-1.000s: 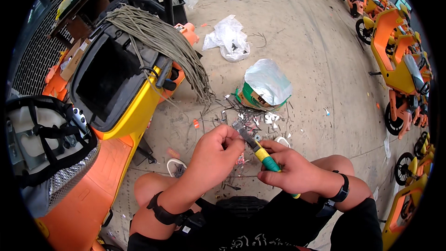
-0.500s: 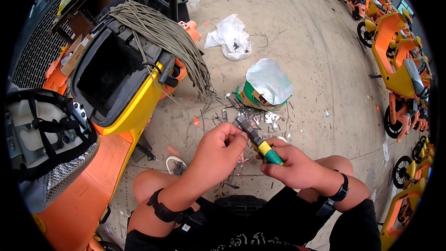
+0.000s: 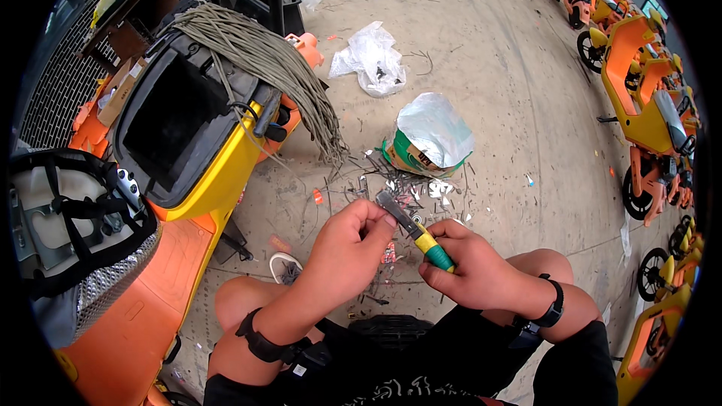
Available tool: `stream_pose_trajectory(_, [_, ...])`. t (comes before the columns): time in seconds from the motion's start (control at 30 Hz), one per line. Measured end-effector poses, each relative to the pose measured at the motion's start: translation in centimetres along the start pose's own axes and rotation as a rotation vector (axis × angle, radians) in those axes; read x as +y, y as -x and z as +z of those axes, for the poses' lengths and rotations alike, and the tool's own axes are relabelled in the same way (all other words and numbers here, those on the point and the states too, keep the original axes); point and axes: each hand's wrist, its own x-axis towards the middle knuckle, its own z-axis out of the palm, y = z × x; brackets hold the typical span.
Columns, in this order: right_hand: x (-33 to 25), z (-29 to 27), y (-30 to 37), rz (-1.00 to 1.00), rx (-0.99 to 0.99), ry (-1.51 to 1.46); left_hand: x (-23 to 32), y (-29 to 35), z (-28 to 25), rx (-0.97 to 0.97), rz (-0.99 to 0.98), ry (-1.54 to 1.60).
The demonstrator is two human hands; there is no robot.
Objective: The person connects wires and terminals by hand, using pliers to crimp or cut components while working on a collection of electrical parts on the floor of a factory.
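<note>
My right hand (image 3: 474, 267) is closed around the yellow-and-green grip of a pliers-like hand tool (image 3: 436, 252), seen nearly edge-on. Its dark grey metal head points up and to the left. Right beside that head, my left hand (image 3: 350, 244) has thumb and forefinger pinched together; whatever lies between them is too small or hidden to make out. Beyond the hands stands a green tub (image 3: 402, 152) with a whitish liner (image 3: 436, 129) bulging from its top. Dark strips and white scraps (image 3: 438, 189) litter the floor in front of it.
A yellow-and-orange scooter (image 3: 199, 207) stands close on my left, a grey cable bundle (image 3: 256, 56) draped over its open box. A mesh-sided bag (image 3: 83, 233) rests nearby. Crumpled clear plastic (image 3: 370, 59) lies farther off. Orange-and-yellow scooters (image 3: 639, 98) line the right side.
The tool has tilted slightly in my right hand, its grip shifting a little left and down. My left hand stays pinched beside the tool's head, moved slightly left.
</note>
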Motion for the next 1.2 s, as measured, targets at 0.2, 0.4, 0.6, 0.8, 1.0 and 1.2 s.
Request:
stream_pose_trajectory(0.2, [0.0, -0.2, 0.1, 0.018, 0.004, 0.035, 0.2, 0.2, 0.0, -0.001, 0.003, -0.026])
stream_pose_trajectory(0.4, [-0.2, -0.4, 0.0, 0.014, 0.018, 0.021, -0.4, 0.0, -0.2, -0.002, 0.090, -0.062])
stream_pose_trajectory(0.6, [-0.6, -0.6, 0.2, 0.006, -0.006, 0.021, 0.0, 0.2, -0.2, -0.008, 0.055, -0.022])
stream_pose_trajectory(0.8, [-1.0, -0.9, 0.2, -0.036, 0.008, 0.057, 0.9, 0.6, -0.1, 0.012, 0.003, -0.076])
stream_pose_trajectory(1.0, [-1.2, -1.2, 0.5, 0.024, -0.062, -0.026, 0.8, 0.6, 0.2, 0.008, -0.077, 0.187])
stream_pose_trajectory(1.2, [-1.8, -2.1, 0.8, 0.244, -0.237, -0.398, 0.9, 1.0, -0.2, -0.051, -0.104, 0.412])
